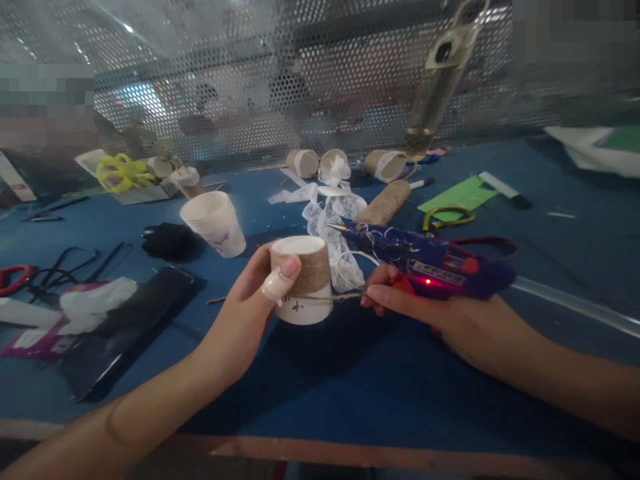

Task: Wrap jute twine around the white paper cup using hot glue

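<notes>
My left hand (260, 287) is closed around a white paper cup (305, 311), held above the table with its thumb across the front. Brown twine (311, 270) is wound in a band around the cup. The thumb wears a pale bandage (276, 285). In my right hand (415, 300) is a blue hot glue gun (410, 253), its nozzle pointing left above the cup and a red light glowing on its body. Between my right thumb and finger runs a loose end of the twine (346, 295), drawn out sideways from the cup.
White lace ribbon (333, 227) and a twine-wrapped roll (385, 203) lie behind the cup. Stacked paper cups (215, 223) stand at left, near a black phone (135, 327). Twine-covered cups (385, 165) lie by the perforated metal screen (240, 100). Green paper (460, 199) is at right.
</notes>
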A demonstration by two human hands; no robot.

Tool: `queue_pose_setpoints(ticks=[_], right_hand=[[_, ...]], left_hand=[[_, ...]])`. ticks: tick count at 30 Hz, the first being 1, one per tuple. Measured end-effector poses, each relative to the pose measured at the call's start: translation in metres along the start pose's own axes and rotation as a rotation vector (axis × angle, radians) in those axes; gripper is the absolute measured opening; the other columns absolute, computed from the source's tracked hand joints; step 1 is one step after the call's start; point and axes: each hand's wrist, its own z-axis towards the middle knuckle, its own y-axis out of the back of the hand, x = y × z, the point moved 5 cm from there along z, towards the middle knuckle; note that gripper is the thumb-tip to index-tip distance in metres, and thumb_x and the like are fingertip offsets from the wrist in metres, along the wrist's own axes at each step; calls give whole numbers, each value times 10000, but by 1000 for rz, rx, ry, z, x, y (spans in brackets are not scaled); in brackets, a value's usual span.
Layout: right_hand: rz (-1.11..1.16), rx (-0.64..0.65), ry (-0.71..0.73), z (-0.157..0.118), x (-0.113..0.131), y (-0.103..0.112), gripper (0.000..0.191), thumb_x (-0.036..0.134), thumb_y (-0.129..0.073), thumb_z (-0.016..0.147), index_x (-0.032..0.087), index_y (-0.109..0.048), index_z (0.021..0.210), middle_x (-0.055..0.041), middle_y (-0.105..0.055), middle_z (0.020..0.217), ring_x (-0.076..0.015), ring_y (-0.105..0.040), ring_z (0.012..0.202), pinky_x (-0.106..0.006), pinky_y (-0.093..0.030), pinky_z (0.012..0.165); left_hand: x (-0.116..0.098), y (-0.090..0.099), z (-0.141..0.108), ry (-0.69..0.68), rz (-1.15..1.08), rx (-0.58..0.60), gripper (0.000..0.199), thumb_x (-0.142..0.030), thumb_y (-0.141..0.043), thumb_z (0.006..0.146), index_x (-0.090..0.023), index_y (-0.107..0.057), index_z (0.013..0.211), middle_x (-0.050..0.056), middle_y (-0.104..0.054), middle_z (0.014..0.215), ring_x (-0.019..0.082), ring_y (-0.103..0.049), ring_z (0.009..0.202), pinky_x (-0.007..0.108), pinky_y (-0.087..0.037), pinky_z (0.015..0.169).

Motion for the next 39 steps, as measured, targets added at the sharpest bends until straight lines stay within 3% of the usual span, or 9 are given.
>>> queue_pose_setpoints(ticks=[15,18,23,28,33,37,39], right_hand=[[136,-10,-59,0,-7,-1,276,524,-827,720,274,-723,774,23,-717,755,-195,-688,781,-347,-568,793],[156,-26,-54,2,-13,-1,290,540,-833,704,282,-720,773,19,-735,780,-185,-679,752,-322,-555,719],[-46,-104,-35,2,-18,7,394,639,-735,766,271,-676,640,7,-659,638,-178,-626,645,-318,-493,606],[-16,-101,-90,1,-16,7,298,562,-793,708,273,-720,720,18,-652,644,-155,-564,569,-282,-433,490],[-18,-11,-31,-1,-6,2,232,447,-719,817,242,-726,707,8,-695,748,-159,-597,677,-297,-482,626],[-93,28,62,-2,-1,1,317,448,-664,866,237,-703,633,25,-650,677,-124,-495,573,-282,-424,571],[-106,24,48,-1,-2,1,313,454,-672,856,237,-700,632,21,-652,680,-135,-513,594,-289,-430,588]], left_hand=[[-8,1,1,-73,85,-56,298,-409,-735,872,-249,-701,1122,34,-715,1174,236,-634,1152,322,-521,930],[-9,1,2,-79,109,-77,306,-400,-759,850,-255,-696,1111,25,-714,1153,225,-641,1128,311,-512,923],[-12,0,-1,-159,102,-73,291,-344,-761,854,-263,-675,1120,9,-698,1155,198,-622,1107,276,-494,912],[-16,-2,-7,-250,111,-13,272,-285,-738,876,-289,-658,1136,-17,-680,1133,172,-609,1085,246,-479,902],[-19,-3,-12,-342,179,-34,336,-274,-758,849,-301,-641,1163,-6,-661,1169,196,-600,1086,268,-477,900],[-23,-6,-17,-398,217,-33,375,-280,-780,833,-305,-634,1178,-8,-659,1195,194,-604,1106,258,-481,918],[-25,-7,-17,-418,243,-31,377,-280,-768,847,-313,-627,1195,-13,-658,1210,183,-611,1119,247,-490,929]])
